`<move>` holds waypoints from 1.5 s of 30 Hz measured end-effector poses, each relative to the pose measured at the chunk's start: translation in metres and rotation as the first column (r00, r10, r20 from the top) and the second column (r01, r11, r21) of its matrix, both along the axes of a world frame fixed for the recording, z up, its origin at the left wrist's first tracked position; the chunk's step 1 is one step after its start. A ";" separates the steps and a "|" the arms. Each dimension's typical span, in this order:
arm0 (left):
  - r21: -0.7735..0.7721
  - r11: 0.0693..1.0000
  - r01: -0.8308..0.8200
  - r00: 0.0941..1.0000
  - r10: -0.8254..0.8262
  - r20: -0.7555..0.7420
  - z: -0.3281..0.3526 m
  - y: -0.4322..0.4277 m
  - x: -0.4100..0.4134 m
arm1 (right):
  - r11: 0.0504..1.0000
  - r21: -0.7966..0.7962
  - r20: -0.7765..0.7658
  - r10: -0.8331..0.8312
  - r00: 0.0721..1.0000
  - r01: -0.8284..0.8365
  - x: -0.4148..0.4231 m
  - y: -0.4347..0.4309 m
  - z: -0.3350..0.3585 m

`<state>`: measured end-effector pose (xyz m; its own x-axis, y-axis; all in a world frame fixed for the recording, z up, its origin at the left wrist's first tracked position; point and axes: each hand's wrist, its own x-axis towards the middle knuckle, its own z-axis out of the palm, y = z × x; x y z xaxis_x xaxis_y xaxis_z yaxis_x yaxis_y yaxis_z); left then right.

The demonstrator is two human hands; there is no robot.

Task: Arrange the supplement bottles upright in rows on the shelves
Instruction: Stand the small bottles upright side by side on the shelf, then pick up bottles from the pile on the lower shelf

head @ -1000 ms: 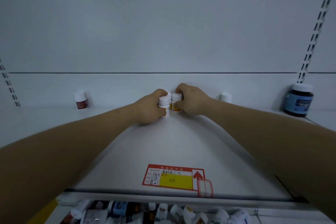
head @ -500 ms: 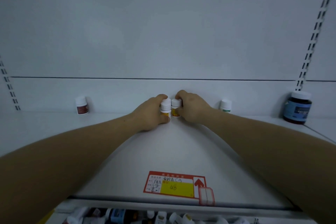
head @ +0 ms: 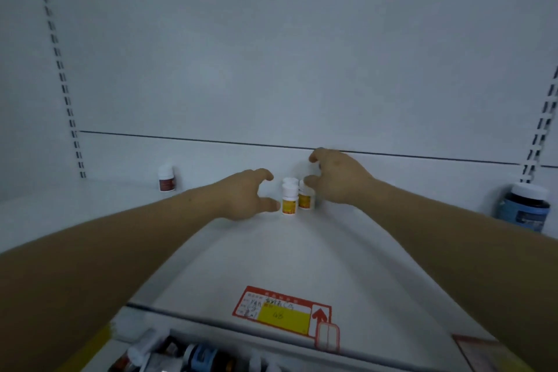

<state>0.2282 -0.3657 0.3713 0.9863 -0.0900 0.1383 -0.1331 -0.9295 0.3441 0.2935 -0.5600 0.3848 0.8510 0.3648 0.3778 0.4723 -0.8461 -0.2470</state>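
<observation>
**Item: yellow-label bottles** [head: 294, 198]. Three small white-capped bottles, clustered at frame centre against the back of the shelf [head: 271, 257]. All stand upright, long axes vertical. The front bottle [head: 289, 201] and right bottle [head: 305, 199] are side by side and touching or nearly so. The rear bottle [head: 290, 180] shows its cap only.

**Left hand** [head: 247, 195]. Left of the cluster, spread and holding nothing. The thumb tip is just beside the front bottle's base, and contact cannot be told.

**Right hand** [head: 336, 178]. Right of the cluster and slightly higher in frame, fingers loosely arched around empty space. The thumb is near the right bottle's cap, and contact cannot be told.

**Key relation.** The cluster lies between the two hands. The left hand is nearer the front bottle, the right hand nearer the right bottle. Either could close inward on an upright body without reorienting.

**Other stock.** A red-label bottle [head: 166, 180] stands at left and a blue jar [head: 524, 208] at far right, both upright and well apart from the cluster. Loose bottles [head: 193, 356] lie at the bottom edge, below the price tag [head: 282, 308].

**Assessment.** The row looks barely begun. The supply probably lies toward the bottom of the frame.
</observation>
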 end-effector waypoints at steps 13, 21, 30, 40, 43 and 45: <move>0.085 0.989 -0.123 0.992 0.124 -0.010 0.011 0.061 -0.155 | 0.980 -0.085 -0.005 0.178 0.984 -0.178 -0.105 0.095 0.018; 0.073 0.979 -0.192 0.980 0.195 -0.030 -0.018 0.150 -0.293 | 0.934 -0.033 -0.038 0.356 0.934 -0.357 -0.227 0.202 -0.013; 0.035 0.981 -0.190 0.933 0.192 -0.306 -0.130 0.227 -0.368 | 0.859 -0.040 -0.112 0.504 0.857 -0.510 -0.303 0.274 -0.093; -0.046 0.964 -0.264 0.830 0.202 -0.520 -0.271 0.269 -0.296 | 0.920 0.016 -0.542 0.338 0.770 -0.392 -0.240 0.279 -0.269; -0.057 0.952 -0.300 0.798 0.218 -0.562 -0.306 0.285 -0.260 | 0.942 -0.016 -0.641 0.249 0.727 -0.336 -0.211 0.288 -0.319; -0.062 0.943 -0.326 0.785 0.233 -0.574 -0.328 0.295 -0.237 | 0.951 -0.031 -0.674 0.206 0.709 -0.307 -0.195 0.295 -0.347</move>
<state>-0.0087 -0.0704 0.0428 0.8764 0.1779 -0.4475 0.3797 -0.8267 0.4152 0.0983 -0.2646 0.0382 0.7315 0.6091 -0.3064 0.4375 -0.7640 -0.4743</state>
